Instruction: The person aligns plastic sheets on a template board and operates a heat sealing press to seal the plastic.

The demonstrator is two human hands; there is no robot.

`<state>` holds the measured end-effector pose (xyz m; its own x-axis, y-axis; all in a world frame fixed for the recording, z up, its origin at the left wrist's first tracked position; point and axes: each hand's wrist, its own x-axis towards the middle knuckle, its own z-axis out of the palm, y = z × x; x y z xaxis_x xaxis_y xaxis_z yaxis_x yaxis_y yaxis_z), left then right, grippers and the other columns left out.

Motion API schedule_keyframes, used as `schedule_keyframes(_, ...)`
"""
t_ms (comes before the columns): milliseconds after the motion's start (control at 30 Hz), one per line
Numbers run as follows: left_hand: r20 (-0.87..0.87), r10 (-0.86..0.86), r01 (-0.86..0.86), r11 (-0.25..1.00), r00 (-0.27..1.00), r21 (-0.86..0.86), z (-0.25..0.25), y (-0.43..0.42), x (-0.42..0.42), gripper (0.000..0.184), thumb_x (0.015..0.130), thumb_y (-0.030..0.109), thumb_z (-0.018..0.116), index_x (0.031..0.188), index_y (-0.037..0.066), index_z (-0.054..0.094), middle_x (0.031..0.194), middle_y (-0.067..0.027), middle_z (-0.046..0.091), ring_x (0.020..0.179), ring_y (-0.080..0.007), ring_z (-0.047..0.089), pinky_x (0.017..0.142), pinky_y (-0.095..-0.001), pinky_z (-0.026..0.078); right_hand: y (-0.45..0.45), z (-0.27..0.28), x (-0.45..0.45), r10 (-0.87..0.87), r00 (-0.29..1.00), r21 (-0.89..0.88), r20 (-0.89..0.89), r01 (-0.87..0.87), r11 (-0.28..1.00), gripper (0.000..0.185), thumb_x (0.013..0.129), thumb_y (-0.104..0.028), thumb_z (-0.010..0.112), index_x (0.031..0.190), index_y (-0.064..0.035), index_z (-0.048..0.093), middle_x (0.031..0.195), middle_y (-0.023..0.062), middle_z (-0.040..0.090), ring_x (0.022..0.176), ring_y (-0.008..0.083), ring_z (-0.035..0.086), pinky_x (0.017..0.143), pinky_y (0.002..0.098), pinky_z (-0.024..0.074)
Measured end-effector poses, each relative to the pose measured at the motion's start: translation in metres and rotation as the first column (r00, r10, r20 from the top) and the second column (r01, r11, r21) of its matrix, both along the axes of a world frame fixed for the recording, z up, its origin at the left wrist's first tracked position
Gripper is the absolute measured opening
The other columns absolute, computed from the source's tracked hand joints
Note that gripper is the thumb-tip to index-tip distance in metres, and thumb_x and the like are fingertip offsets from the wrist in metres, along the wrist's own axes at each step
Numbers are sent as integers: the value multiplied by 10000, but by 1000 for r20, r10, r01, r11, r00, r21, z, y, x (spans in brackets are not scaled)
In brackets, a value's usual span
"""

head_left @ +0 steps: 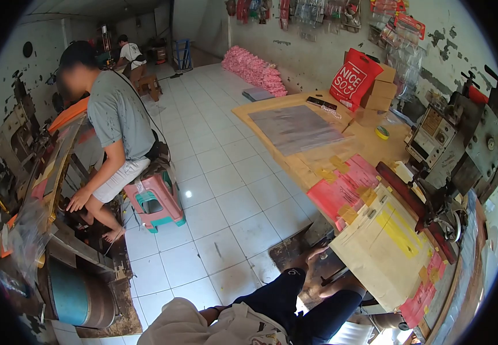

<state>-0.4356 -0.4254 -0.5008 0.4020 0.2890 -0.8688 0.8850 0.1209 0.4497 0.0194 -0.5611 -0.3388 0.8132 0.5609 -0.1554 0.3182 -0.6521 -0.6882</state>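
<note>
A small part of my left hand or wrist shows at the bottom, between a white sleeve and my shirt, beside my dark shorts; its fingers cannot be made out. My right hand is not in view. To the right of my legs lies a pale board with yellow marks, on red sheets with tape pieces. A machine with a dark red bar and a metal wheel stands over its right side. On the wooden table are a grey sheet, a black phone and a yellow tape roll.
A co-worker sits on a pink and green stool at a machine on the left. Another person is farther back. A red bag and cardboard box stand on the table. Pink bundles lie along the wall.
</note>
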Motion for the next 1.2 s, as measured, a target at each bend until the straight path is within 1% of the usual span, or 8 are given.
schedule_keyframes(500, -18, -56, 56, 998, 998, -19, -6, 20, 9, 368, 928, 456, 541, 959, 120, 687, 804, -96, 692, 739, -254, 661, 688, -441, 520, -16, -14, 9, -57, 998, 20, -18, 57, 998, 271, 807, -226, 587, 843, -1, 734, 855, 213, 714, 837, 334, 672, 784, 444, 495)
schedule_keyframes(700, -10, -131, 131, 991, 991, -14, -11, 56, 28, 368, 927, 457, 544, 946, 119, 686, 785, -94, 689, 719, -250, 658, 674, -444, 519, -63, -51, 2, -206, 977, -26, -52, 205, 978, 285, 804, -234, 579, 840, 4, 732, 856, 219, 712, 840, 340, 670, 786, 448, 491)
schedule_keyframes(900, 131, -350, 344, 937, 928, 66, -36, 74, 24, 368, 925, 458, 546, 932, 117, 686, 765, -92, 686, 698, -247, 656, 661, -447, 518, -181, -113, -54, -477, 867, -186, -142, 450, 873, 300, 801, -243, 570, 837, 8, 730, 858, 225, 710, 844, 346, 668, 789, 453, 488)
schedule_keyframes(967, 144, -315, 301, 947, 938, 116, -33, 94, 34, 366, 937, 448, 531, 944, 115, 683, 768, -79, 685, 680, -229, 648, 626, -422, 511, -228, -130, -85, -566, 811, -246, -146, 524, 815, 304, 800, -246, 567, 836, 9, 729, 858, 227, 709, 845, 348, 667, 790, 454, 487)
schedule_keyframes(1067, 194, 20, -50, 987, 981, 153, 8, 127, 90, 365, 973, 419, 485, 985, 107, 676, 787, -41, 683, 635, -175, 627, 529, -347, 490, -281, -148, -125, -682, 717, -303, -148, 623, 721, 312, 798, -250, 563, 835, 11, 728, 859, 230, 709, 846, 351, 666, 791, 457, 485)
schedule_keyframes(1100, 209, 111, -143, 979, 972, 145, 20, 130, 110, 355, 990, 374, 468, 1120, 114, 672, 900, -50, 711, 694, -181, 654, 560, -353, 509, -293, -149, -132, -713, 689, -314, -134, 653, 690, 314, 798, -252, 562, 834, 12, 728, 859, 231, 708, 847, 352, 666, 791, 457, 485)
schedule_keyframes(1167, 231, 107, -129, 988, 967, 83, 26, 135, 138, 365, 994, 355, 473, 1194, 111, 656, 979, -72, 716, 801, -181, 667, 638, -336, 523, -300, -142, -137, -768, 636, -366, -73, 699, 614, 373, 751, -281, 499, 802, 22, 710, 877, 280, 690, 858, 384, 650, 777, 514, 449)
schedule_keyframes(1200, 442, -136, 12, 962, 887, 273, 21, 133, 149, 366, 994, 346, 473, 1206, 107, 650, 1012, -77, 710, 837, -179, 664, 673, -335, 522, -306, -152, -137, -776, 629, -334, -40, 724, 604, 369, 756, -291, 512, 812, 11, 716, 893, 281, 695, 866, 393, 649, 786, 522, 448)
